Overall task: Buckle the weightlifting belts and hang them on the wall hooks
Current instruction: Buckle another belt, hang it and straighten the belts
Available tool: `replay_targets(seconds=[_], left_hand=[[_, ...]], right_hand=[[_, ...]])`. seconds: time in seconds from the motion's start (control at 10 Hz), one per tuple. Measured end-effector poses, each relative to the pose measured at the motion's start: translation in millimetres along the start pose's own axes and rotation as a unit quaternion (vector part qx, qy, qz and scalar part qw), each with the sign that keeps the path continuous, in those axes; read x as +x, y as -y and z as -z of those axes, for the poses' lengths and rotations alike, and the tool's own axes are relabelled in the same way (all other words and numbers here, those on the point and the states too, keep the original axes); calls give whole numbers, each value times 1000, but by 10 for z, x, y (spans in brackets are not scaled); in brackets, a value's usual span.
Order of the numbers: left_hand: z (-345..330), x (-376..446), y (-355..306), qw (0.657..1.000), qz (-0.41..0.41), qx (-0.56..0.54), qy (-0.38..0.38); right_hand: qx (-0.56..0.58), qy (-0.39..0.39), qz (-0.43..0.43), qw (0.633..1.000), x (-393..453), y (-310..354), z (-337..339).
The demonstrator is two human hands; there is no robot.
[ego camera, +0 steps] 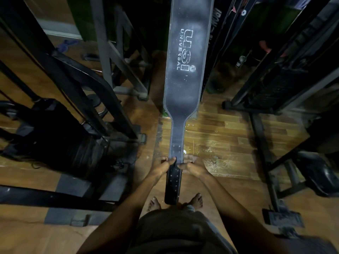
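A long black leather weightlifting belt (187, 70) with white "USI UNIVERSAL" lettering hangs down the middle of the head view, its top out of frame. Its wide back section narrows to a strap with rows of punched holes. My left hand (162, 165) and my right hand (191, 164) both grip this narrow strap from either side at the same height. The holed strap tip (173, 186) dangles below my hands, above my bare feet. No buckle or wall hook is visible.
Black gym machine frames (77, 92) stand close on the left and a rack frame (271, 83) on the right. More dark belts (225, 33) hang behind the held one. The wooden floor (220, 140) is dusty, and light is dim.
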State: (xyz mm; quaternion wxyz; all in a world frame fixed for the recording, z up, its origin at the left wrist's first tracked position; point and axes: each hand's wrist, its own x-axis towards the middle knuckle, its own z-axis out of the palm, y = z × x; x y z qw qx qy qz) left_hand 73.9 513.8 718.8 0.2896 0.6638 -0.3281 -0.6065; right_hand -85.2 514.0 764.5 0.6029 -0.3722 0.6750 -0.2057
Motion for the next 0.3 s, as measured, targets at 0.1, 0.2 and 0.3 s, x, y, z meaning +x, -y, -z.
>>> replay_targets(seconds=[0.1, 0.2, 0.3], left_hand=[[37, -79, 95, 998, 54, 19, 14], [55, -141, 171, 996, 87, -17, 5], [92, -148, 163, 993, 90, -74, 5]], right_hand=[[9, 9, -29, 999, -13, -54, -42], [0, 33, -56, 998, -21, -135, -86], [38, 47, -57, 997, -11, -189, -126]])
